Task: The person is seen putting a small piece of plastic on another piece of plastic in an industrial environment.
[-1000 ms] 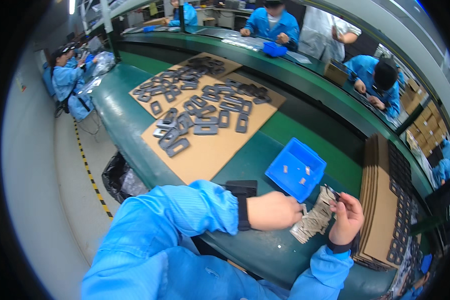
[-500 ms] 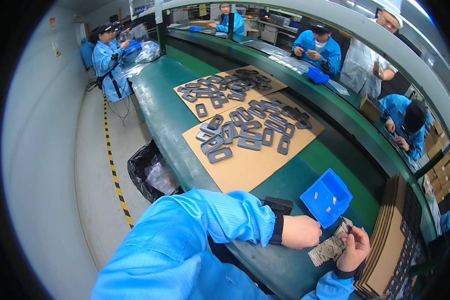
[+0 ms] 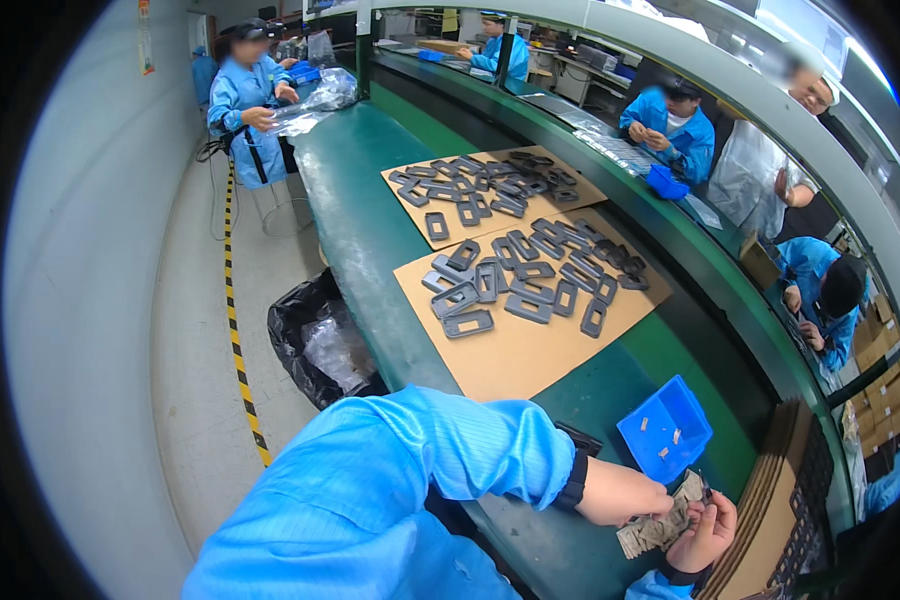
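Note:
My left hand [image 3: 625, 497] is closed, its fingertips pressed together at the left side of a crumpled grey-brown sheet [image 3: 645, 537], cloth or paper. What those fingers hold, if anything, is hidden. My right hand [image 3: 703, 535] is at the sheet's right side, thumb and fingers pinched on a small dark piece [image 3: 707, 494] too small to name. Just beyond both hands, a blue plastic bin [image 3: 658, 415] holds several small pale pieces. A dark object [image 3: 578, 438] lies behind my left wrist, partly covered by my sleeve.
Many dark rectangular frames [image 3: 530, 307] lie on two cardboard sheets [image 3: 490, 375] on the green bench [image 3: 365, 240]. Cardboard sheets [image 3: 760, 500] stand stacked at the right. A black bag-lined bin [image 3: 305, 310] is on the floor at left. Several people [image 3: 675, 130] work around the bench.
The whole view has shifted, so the bench sits further right and lower. My left fingertips have come in to the crumpled sheet. The person at far left has lowered their hands.

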`<move>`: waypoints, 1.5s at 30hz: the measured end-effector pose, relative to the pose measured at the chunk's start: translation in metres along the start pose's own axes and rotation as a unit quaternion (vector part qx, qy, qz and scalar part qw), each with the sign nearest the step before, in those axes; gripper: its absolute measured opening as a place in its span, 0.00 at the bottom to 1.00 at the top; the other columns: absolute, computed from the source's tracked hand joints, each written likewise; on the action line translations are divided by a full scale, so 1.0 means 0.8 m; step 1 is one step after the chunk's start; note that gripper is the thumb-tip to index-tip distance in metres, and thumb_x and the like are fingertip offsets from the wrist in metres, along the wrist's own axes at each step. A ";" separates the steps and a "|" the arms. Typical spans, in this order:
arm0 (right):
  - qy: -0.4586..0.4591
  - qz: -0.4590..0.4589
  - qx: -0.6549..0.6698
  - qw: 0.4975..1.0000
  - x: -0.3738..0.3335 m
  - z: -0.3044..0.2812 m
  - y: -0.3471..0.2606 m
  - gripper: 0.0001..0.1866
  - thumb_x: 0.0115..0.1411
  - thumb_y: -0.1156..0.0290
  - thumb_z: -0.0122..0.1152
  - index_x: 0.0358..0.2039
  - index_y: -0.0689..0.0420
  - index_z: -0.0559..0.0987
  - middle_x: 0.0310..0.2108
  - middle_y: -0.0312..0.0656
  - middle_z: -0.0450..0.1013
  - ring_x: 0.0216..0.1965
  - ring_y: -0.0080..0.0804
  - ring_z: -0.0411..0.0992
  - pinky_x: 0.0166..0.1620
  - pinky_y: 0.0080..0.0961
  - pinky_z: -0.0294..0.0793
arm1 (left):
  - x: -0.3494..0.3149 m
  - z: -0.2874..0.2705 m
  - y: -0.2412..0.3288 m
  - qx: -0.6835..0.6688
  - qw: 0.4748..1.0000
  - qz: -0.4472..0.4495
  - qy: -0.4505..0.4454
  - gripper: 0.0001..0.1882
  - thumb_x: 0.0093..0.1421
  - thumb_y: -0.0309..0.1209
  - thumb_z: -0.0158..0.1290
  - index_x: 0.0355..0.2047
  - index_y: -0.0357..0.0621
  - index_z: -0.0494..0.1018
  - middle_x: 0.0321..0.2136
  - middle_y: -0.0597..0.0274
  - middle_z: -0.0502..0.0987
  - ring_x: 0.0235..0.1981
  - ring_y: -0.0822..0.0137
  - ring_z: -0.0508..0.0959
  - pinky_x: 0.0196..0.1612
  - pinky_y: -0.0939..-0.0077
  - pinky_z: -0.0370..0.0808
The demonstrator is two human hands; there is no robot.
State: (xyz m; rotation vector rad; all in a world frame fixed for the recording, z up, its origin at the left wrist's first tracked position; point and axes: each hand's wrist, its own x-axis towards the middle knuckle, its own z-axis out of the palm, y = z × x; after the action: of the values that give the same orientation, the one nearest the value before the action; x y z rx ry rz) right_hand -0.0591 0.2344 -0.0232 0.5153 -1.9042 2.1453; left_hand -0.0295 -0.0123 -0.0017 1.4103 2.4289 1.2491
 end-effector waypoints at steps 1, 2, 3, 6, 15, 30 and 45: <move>0.009 0.004 0.025 1.000 -0.001 -0.005 0.000 0.13 0.66 0.73 0.60 0.47 0.66 0.75 0.40 0.44 0.75 0.32 0.29 0.76 0.39 0.23 0.78 | 0.005 -0.001 0.002 -0.123 0.991 -0.046 -0.010 0.17 0.58 0.20 0.52 0.48 0.34 0.66 0.35 0.50 0.75 0.38 0.55 0.80 0.37 0.64 0.77; 0.031 0.015 0.045 0.998 -0.003 0.001 -0.005 0.13 0.66 0.72 0.59 0.47 0.66 0.74 0.41 0.44 0.75 0.33 0.30 0.76 0.39 0.22 0.77 | 0.004 -0.004 0.006 -0.187 0.980 -0.056 0.036 0.19 0.58 0.19 0.52 0.50 0.35 0.66 0.36 0.50 0.77 0.39 0.58 0.82 0.38 0.66 0.78; 0.058 0.027 0.060 0.996 -0.006 0.010 -0.010 0.13 0.67 0.72 0.58 0.48 0.66 0.74 0.42 0.45 0.75 0.34 0.31 0.76 0.39 0.21 0.77 | 0.000 -0.008 0.010 -0.258 0.961 -0.064 0.078 0.21 0.58 0.17 0.52 0.53 0.36 0.66 0.36 0.51 0.79 0.40 0.61 0.83 0.38 0.67 0.79; 0.083 0.012 0.127 0.988 -0.008 0.020 -0.006 0.15 0.66 0.71 0.60 0.50 0.65 0.74 0.44 0.46 0.75 0.37 0.34 0.77 0.41 0.23 0.79 | 0.002 -0.011 -0.002 -0.373 0.905 -0.102 0.176 0.17 0.62 0.19 0.53 0.52 0.35 0.70 0.40 0.54 0.82 0.43 0.68 0.82 0.47 0.73 0.80; 0.018 -0.078 0.113 0.990 -0.015 0.033 -0.015 0.24 0.58 0.65 0.73 0.48 0.66 0.75 0.47 0.50 0.76 0.43 0.41 0.79 0.46 0.33 0.79 | 0.002 -0.036 0.001 -0.503 0.810 -0.235 0.189 0.11 0.69 0.28 0.53 0.49 0.38 0.73 0.43 0.59 0.82 0.37 0.72 0.83 0.32 0.83 0.79; -0.006 -0.053 0.069 0.996 -0.015 0.028 -0.024 0.20 0.57 0.76 0.71 0.48 0.66 0.75 0.46 0.50 0.77 0.44 0.38 0.79 0.51 0.32 0.78 | -0.005 -0.020 0.006 0.244 0.939 0.069 0.234 0.13 0.52 0.24 0.62 0.39 0.44 0.80 0.38 0.62 0.82 0.36 0.63 0.82 0.37 0.73 0.81; -0.037 0.009 0.021 0.999 -0.013 0.040 -0.012 0.17 0.56 0.86 0.67 0.47 0.64 0.77 0.44 0.42 0.77 0.41 0.25 0.77 0.47 0.22 0.78 | -0.050 -0.118 -0.120 0.417 0.765 -0.420 0.255 0.15 0.56 0.33 0.62 0.39 0.36 0.76 0.42 0.48 0.78 0.46 0.50 0.77 0.48 0.59 0.76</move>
State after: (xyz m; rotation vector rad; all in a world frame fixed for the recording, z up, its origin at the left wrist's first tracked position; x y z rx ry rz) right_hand -0.0424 0.2044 -0.0156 0.5952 -1.9129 2.2105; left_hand -0.1134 -0.1235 -0.0160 -0.2540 3.5144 0.3023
